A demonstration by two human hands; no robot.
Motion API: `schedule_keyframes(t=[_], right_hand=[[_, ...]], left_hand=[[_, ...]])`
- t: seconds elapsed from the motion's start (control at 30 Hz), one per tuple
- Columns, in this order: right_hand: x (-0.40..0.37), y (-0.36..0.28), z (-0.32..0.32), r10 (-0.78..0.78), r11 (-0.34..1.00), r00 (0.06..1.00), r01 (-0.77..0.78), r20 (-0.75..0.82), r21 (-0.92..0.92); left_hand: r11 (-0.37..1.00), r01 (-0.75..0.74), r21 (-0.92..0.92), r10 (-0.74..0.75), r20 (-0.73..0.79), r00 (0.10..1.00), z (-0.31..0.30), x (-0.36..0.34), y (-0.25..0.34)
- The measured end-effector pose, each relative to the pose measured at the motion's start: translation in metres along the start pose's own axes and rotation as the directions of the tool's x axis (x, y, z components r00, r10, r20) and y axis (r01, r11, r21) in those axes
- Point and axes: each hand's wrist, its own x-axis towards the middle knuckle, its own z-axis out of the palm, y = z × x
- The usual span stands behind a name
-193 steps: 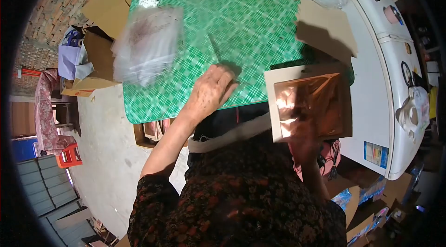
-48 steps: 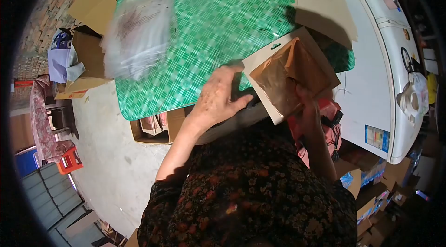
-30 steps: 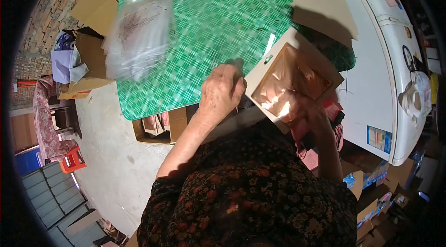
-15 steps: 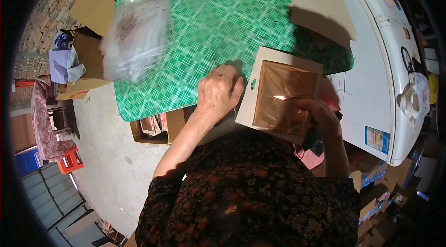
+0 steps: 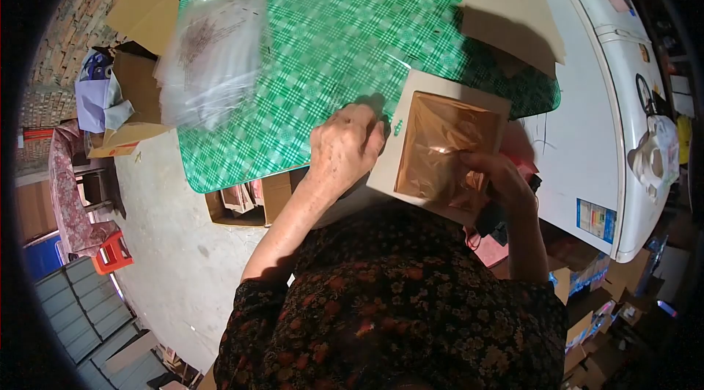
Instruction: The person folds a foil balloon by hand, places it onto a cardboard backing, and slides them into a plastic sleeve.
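My right hand (image 5: pixel 506 177) grips a pale cardboard sheet (image 5: pixel 402 108) by its right side, the thumb lying on top. A shiny brown film-wrapped square (image 5: pixel 444 148) sits on the sheet, and a small slotted hole is cut near the sheet's left edge. My left hand (image 5: pixel 345 141) is closed at the front edge of the green checked tablecloth (image 5: pixel 330 31), close to the sheet's left side. Its fingers curl downward, so whatever they may hold is hidden.
A stack of clear plastic bags (image 5: pixel 213 60) lies at the table's left. More pale card (image 5: pixel 513 20) lies at the right beside a white appliance (image 5: pixel 587 133). Open cardboard boxes (image 5: pixel 139 89) stand left of the table, and a red stool (image 5: pixel 112 252) is on the floor.
The card with the brown square has shifted slightly left in my right hand. My left hand has barely moved. A thin bright streak now shows above the card's top corner.
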Motion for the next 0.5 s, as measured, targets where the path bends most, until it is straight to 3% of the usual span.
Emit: schedule_keyframes(t=[0.03,0.13,0.23,0.5], right_hand=[[0.001,0.000,0.002,0.007,0.998,1.000,-0.007,0.005,0.070],[0.008,0.002,0.009,-0.049,0.998,0.996,0.051,-0.079,0.022],[0.012,0.014,0.003,-0.032,0.990,0.981,0.004,-0.193,-0.142],[0.007,0.012,0.019,-0.018,0.997,0.988,0.007,-0.153,-0.075]], left_hand=[[1.000,-0.003,0.003,0.003,0.009,1.000,-0.002,0.000,0.002],[0.999,-0.024,0.023,0.024,0.026,0.999,-0.008,-0.002,0.004],[0.996,-0.069,0.052,0.066,0.051,0.997,-0.012,-0.007,0.001],[0.997,-0.072,-0.016,0.074,0.306,0.949,-0.036,-0.007,0.010]])
